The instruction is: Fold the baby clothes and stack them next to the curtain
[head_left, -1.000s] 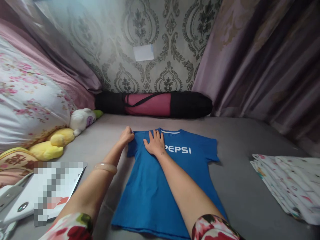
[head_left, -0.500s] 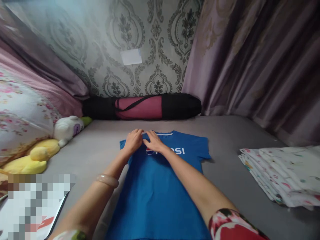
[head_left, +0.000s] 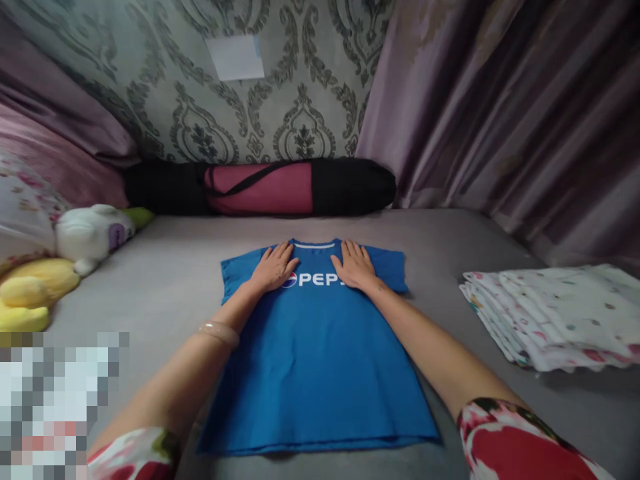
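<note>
A blue T-shirt [head_left: 320, 360] with white "PEPSI" lettering lies spread flat, collar away from me and hem toward me. My left hand [head_left: 275, 265] rests flat on its left shoulder, fingers stretched out and partly over the round logo. Flat on the right shoulder beside the collar is my right hand [head_left: 354, 264], fingers spread, covering the end of the lettering. Neither hand grips the cloth. Both short sleeves lie out to the sides, and the front hem shows a double edge.
The shirt is on a grey sheet [head_left: 165, 300]. To the right lies a stack of folded patterned cloth [head_left: 565, 313]. A black and pink long bag [head_left: 260, 188] lines the wall. Plush toys, one white [head_left: 90, 233] and one yellow [head_left: 40, 287], sit left, above a pixelated patch.
My hands have moved apart from near the left shoulder and collar, the right one across to the right shoulder. The view has shifted, so the shirt's whole hem now shows.
</note>
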`<control>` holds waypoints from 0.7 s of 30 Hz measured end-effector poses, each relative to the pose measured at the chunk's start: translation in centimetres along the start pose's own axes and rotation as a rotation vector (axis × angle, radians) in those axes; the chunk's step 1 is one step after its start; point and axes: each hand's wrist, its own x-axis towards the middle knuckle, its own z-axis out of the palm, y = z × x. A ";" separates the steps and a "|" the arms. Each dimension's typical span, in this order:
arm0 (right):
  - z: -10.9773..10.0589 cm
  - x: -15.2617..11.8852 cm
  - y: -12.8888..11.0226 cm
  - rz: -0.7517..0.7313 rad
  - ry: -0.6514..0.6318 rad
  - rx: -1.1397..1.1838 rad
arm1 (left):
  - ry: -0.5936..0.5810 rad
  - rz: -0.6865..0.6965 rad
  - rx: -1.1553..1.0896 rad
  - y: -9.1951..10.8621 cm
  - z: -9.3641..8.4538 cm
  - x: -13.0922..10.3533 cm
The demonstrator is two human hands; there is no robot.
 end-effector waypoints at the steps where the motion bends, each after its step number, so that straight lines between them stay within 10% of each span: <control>1: 0.0 0.0 0.0 -0.006 0.011 0.015 | 0.001 0.009 0.003 0.0 -0.1 0.0; 8: -3.5 -2.7 0.8 -0.065 0.062 0.314 | 0.114 0.033 0.042 0.9 -2.3 -2.7; 14: -6.5 -13.3 4.4 0.065 0.000 0.623 | 0.188 -0.175 -0.223 -0.1 -5.0 -14.0; 21: -8.2 -25.3 5.7 -0.001 -0.188 0.672 | -0.027 -0.467 -0.695 0.9 -5.1 -26.3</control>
